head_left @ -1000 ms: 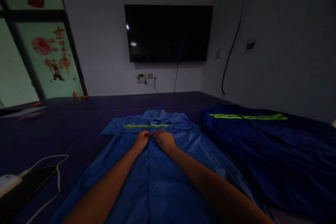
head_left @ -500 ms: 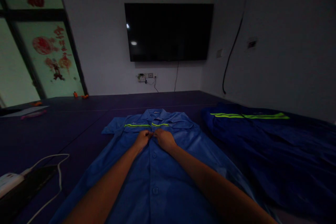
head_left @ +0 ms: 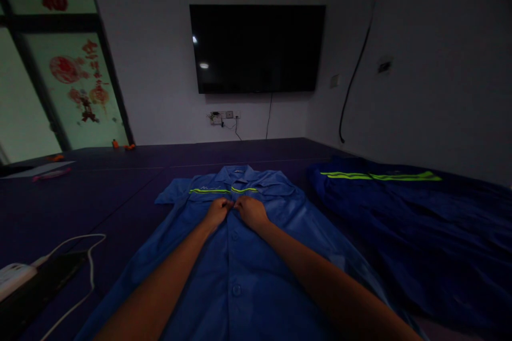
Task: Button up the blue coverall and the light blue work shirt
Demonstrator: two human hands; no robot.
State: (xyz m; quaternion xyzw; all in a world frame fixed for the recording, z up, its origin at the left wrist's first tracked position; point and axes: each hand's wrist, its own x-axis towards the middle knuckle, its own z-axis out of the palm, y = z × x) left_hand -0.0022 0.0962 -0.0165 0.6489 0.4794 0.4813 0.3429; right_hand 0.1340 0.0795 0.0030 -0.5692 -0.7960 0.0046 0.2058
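Your left hand [head_left: 217, 212] and right hand [head_left: 252, 212] pinch the front placket [head_left: 233, 264] of the blue short-sleeved cloth shirt [head_left: 260, 287], spread face-up on the dark purple flat surface [head_left: 128, 192] — uneven tugging could crease it, or a loose pinch slip.

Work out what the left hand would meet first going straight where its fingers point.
Probably the right hand, close beside the left hand on the shirt; depth is unclear, so some of the shirt could come first.
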